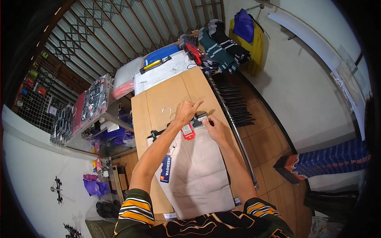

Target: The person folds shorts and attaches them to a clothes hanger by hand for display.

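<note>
Beige folded trousers (198,166) lie on a cardboard-topped table, with their waistband toward the far side. A black clip hanger (158,133) with a metal hook runs along the waistband. My left hand (188,112) reaches across the hanger, its fingers curled round it near the right-hand clip (196,121) and partly hidden. With fingertips pinched, my right hand (215,129) holds the waistband corner beside that clip. A red tag (188,132) hangs from the waistband between my wrists, and a blue label (166,168) lies on the left side of the trousers.
Beyond the cardboard (166,93) lie white packages, a yellow-and-black tool (155,64) and stacked dark garments (216,49). A metal rail (238,139) with black hangers runs along the right edge. Packed clothes (95,97) sit on a glass case at left; a blue patterned stack (329,158) stands right.
</note>
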### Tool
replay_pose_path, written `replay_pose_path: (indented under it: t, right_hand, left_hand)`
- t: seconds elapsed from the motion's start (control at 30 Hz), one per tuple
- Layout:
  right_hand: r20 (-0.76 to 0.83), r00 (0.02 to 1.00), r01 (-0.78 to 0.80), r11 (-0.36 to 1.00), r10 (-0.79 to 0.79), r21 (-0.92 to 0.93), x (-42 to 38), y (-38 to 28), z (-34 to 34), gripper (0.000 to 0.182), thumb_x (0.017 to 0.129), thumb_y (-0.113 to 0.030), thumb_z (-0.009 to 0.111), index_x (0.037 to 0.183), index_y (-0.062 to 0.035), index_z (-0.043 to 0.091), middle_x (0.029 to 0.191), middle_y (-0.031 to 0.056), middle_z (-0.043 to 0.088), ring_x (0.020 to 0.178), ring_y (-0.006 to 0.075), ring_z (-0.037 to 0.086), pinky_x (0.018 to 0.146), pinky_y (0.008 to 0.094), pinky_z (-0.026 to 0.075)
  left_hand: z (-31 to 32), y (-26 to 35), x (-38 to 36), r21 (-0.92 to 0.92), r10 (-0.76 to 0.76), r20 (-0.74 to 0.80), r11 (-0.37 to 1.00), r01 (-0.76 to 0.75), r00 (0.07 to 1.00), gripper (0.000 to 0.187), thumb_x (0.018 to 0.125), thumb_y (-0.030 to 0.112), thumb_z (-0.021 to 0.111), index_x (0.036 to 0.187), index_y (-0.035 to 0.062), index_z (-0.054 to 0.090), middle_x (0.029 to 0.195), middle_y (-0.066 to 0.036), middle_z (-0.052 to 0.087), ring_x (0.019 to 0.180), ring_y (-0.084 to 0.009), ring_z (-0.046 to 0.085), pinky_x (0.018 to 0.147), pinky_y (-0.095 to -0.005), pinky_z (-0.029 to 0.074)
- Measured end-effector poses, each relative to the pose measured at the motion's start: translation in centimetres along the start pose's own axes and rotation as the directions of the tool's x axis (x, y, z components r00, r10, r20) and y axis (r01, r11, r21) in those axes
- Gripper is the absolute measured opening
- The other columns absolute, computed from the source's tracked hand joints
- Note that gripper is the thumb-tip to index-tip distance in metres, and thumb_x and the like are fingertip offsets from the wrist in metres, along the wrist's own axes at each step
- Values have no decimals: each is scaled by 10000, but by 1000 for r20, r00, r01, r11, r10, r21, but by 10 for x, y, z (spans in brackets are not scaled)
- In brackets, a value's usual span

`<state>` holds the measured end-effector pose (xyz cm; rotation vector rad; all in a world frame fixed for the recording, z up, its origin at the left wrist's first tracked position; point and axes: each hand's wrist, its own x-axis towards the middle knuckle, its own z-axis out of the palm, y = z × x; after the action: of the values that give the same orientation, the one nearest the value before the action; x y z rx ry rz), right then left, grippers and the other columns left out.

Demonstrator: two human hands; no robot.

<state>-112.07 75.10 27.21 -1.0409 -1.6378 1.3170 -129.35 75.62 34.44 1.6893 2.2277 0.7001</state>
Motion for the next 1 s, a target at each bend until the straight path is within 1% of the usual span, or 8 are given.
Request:
replay_pose_path:
  t: [0.27, 0.33, 0.37, 0.57, 0.67, 0.77, 0.93, 1.0]
  right_hand:
    - [3, 1000, -17, 1000, 17, 5, 5, 16, 5, 206, 904, -234, 687, 864, -38, 639, 676, -27, 575, 635, 56, 478, 601, 263, 399]
    - [-18, 1000, 21, 1000, -20, 12, 5, 21, 8, 215, 897, -246, 697, 868, -40, 645, 686, -18, 602, 645, 55, 497, 611, 263, 414]
    - [-43, 998, 44, 999, -45, -21, 4, 22, 10, 270, 863, -292, 722, 838, -38, 632, 651, 28, 598, 614, 135, 530, 618, 318, 422]
    - [-71, 993, 87, 991, -94, -101, -2, 4, 7, 350, 807, -365, 764, 842, -39, 642, 636, 86, 594, 609, 235, 569, 633, 382, 433]
    - [-44, 997, 62, 996, -65, -71, 1, 14, 7, 318, 811, -337, 762, 931, -51, 690, 732, 97, 670, 691, 236, 631, 694, 366, 475]
    - [46, 998, 30, 1000, -31, 8, 10, 35, 9, 275, 834, -249, 757, 1022, -52, 713, 844, 79, 727, 762, 162, 664, 748, 326, 504]
    - [189, 982, -58, 959, 5, 277, 5, 16, -5, 212, 895, -150, 711, 1050, -7, 692, 923, 51, 716, 808, 113, 639, 758, 285, 500]
    - [281, 959, -159, 905, 46, 395, -2, 4, -17, 203, 933, -118, 681, 1093, 6, 674, 1010, 53, 697, 877, 107, 623, 786, 270, 494]
  left_hand:
    - [-2, 8, -24, -17, -120, -37, 993, 119, 992, 574, 974, 476, 520, 769, -26, 708, 668, -259, 624, 680, -462, 624, 688, -503, 499]
    - [-2, 7, -48, -251, -53, -76, 968, 33, 996, 463, 984, 386, 530, 897, -38, 693, 773, -248, 653, 777, -435, 632, 755, -476, 502]
    - [7, -4, -61, -241, 115, -252, 954, -178, 961, 330, 971, 277, 564, 1022, -36, 657, 933, -240, 662, 897, -400, 624, 833, -429, 492]
    - [-19, -46, -171, -115, -98, -560, 993, 40, 822, 407, 882, 223, 689, 1190, -22, 587, 1195, -206, 589, 1154, -375, 519, 999, -434, 411]
    - [-37, -65, -214, -236, -382, -609, 924, 301, 695, 475, 864, 265, 710, 1194, -48, 576, 1196, -232, 581, 1171, -392, 502, 1015, -439, 399]
    - [-28, -126, -237, -117, -430, -600, 882, 457, 675, 565, 843, 314, 736, 1214, -71, 553, 1185, -262, 575, 1198, -395, 479, 1013, -433, 405]
    - [-26, -160, -234, -338, -481, -447, 871, 356, 754, 647, 829, 346, 775, 1250, -72, 517, 1116, -244, 630, 1052, -307, 598, 890, -398, 491]
    - [-30, -147, -232, -705, -587, -343, 677, 213, 733, 595, 839, 297, 788, 1230, -71, 532, 1006, -166, 677, 884, -209, 644, 790, -326, 518]
